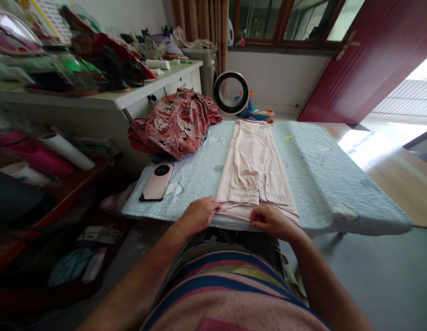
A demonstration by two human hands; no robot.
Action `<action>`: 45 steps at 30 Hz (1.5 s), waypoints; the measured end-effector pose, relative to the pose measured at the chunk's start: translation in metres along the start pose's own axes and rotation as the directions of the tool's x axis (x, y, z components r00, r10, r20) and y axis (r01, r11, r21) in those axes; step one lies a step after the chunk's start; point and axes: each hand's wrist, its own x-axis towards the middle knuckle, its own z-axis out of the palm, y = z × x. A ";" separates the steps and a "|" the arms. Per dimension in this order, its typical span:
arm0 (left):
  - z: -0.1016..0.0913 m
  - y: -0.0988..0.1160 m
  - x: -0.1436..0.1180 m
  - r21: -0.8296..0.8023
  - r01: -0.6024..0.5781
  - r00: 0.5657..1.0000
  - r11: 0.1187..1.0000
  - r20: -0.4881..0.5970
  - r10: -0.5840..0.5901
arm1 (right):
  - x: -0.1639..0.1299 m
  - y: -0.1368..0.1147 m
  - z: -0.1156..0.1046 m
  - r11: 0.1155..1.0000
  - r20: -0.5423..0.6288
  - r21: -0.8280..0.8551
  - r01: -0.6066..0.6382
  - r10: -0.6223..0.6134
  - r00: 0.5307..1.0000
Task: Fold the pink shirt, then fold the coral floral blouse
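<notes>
Head view, pink garment hem pinched under fingers

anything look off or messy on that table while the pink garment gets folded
The floral garment lies crumpled in a heap at the far left corner of the padded table, unlike the flat pink garment. The phone sits askew near the left edge. Nothing looks spilled or damaged.

The folded garment is plain pale pink. It lies on a light blue quilted cover dotted with faint grey, white and yellow patches. The crumpled cloth is rusty red with a pale leafy print. The phone is rose pink with 1 black round camera ring. The door is dark red.
</notes>
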 end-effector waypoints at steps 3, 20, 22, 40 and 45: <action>-0.004 0.007 -0.002 0.100 -0.027 1.000 0.995 -0.007 0.028 | -0.001 -0.005 0.002 0.998 -0.029 -0.061 -0.013 0.011 1.000; 0.015 0.029 0.026 -0.146 -0.310 0.948 0.939 0.032 0.318 | -0.023 0.000 0.002 0.997 -0.148 -0.038 0.070 -0.075 0.986; 0.015 0.032 0.027 -0.157 -0.283 0.956 0.946 0.029 0.291 | -0.029 0.001 0.002 0.997 -0.188 -0.074 0.003 -0.017 0.982; 0.024 0.070 0.056 -0.004 -0.474 0.868 0.881 0.170 0.467 | -0.085 0.030 0.009 0.972 -0.519 -0.156 -0.177 0.072 0.852; 0.026 0.078 0.060 0.036 -0.527 0.839 0.849 0.180 0.513 | -0.095 0.040 0.011 0.964 -0.606 -0.162 -0.211 0.071 0.792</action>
